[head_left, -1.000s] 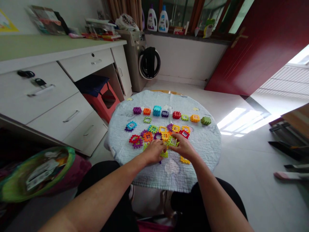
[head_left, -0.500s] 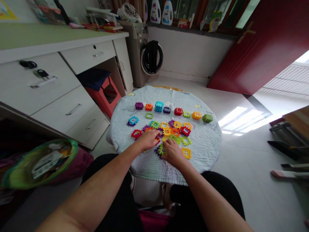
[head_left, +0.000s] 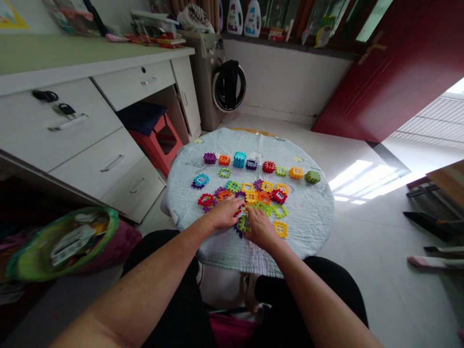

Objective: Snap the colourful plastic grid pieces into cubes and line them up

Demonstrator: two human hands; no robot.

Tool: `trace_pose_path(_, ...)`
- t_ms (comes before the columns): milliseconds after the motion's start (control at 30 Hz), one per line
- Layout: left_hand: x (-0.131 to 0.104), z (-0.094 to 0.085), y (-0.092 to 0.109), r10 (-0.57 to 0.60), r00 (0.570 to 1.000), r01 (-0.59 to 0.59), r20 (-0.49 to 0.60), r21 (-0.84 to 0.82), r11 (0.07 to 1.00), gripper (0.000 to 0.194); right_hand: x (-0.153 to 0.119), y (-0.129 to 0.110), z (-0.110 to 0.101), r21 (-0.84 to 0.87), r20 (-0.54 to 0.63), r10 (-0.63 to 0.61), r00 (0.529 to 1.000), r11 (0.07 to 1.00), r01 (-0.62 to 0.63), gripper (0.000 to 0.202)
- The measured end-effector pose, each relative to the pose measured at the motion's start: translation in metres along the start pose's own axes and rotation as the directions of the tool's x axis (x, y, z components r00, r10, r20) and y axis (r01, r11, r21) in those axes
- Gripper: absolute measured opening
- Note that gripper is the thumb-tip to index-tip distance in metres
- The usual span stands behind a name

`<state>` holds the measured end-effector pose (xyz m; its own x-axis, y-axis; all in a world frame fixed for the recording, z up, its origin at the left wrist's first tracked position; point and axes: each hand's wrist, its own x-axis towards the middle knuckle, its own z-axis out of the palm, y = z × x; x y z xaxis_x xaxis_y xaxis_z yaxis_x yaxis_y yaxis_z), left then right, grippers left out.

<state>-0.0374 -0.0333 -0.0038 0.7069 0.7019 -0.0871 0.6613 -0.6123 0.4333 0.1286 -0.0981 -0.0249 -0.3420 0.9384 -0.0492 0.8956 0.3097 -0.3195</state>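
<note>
My left hand (head_left: 227, 213) lies low over a pile of plastic window-frame building blocks, fingers bent inward beside a red block (head_left: 237, 212). Whatever those fingers grip is hidden. Close by, my right hand (head_left: 260, 227) reaches over the pile from the right, fingers stretched forward and partly apart, next to a green block (head_left: 244, 223). Around them lie yellow (head_left: 251, 196), orange (head_left: 264, 198) and red blocks (head_left: 279, 196). Farther back, stacks stand in a row by colour, including a light-blue stack (head_left: 239, 159), a dark-red stack (head_left: 268, 167) and an olive-green stack (head_left: 312, 177).
A pale quilted cloth (head_left: 224, 253) covers the round table. A blue-and-purple block pair (head_left: 200, 181) lies left of the pile, a yellow block (head_left: 280, 229) to the right. Drawers (head_left: 112, 164), a red stool (head_left: 159, 140) and a filled basket (head_left: 112, 232) stand at left.
My left hand has shifted slightly down, uncovering more of an orange block behind it. The right fingers have moved a little toward the left hand. The stacks have stayed put.
</note>
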Motion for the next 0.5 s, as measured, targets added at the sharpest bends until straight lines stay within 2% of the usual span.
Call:
trace_pose_path(167, -0.002, 0.003, 0.004, 0.024, 0.999, -0.024, 0.021, 0.008, 1.000, 0.057, 0.000, -0.002, 0.004, 0.047, -0.061, -0.050, 0.997, 0.997, 0.053, 0.073)
trace_pose_path(300, -0.004, 0.002, 0.013, 0.033, 0.999, -0.034, 0.030, 0.051, 0.998, 0.062, -0.005, 0.013, -0.004, 0.180, -0.121, -0.056, 0.991, 0.981, 0.077, 0.075)
trace_pose_path(367, -0.004, 0.004, 0.019, 0.041, 0.998, -0.044, 0.043, 0.083, 0.996, 0.063, -0.008, 0.026, -0.013, 0.252, -0.183, -0.014, 0.983, 0.966, 0.060, 0.067)
trace_pose_path(500, -0.001, 0.016, 0.029, 0.056, 0.998, -0.061, 0.034, 0.145, 0.988, 0.060, -0.012, 0.045, -0.031, 0.346, -0.284, 0.148, 0.947, 0.937, -0.042, 0.050)
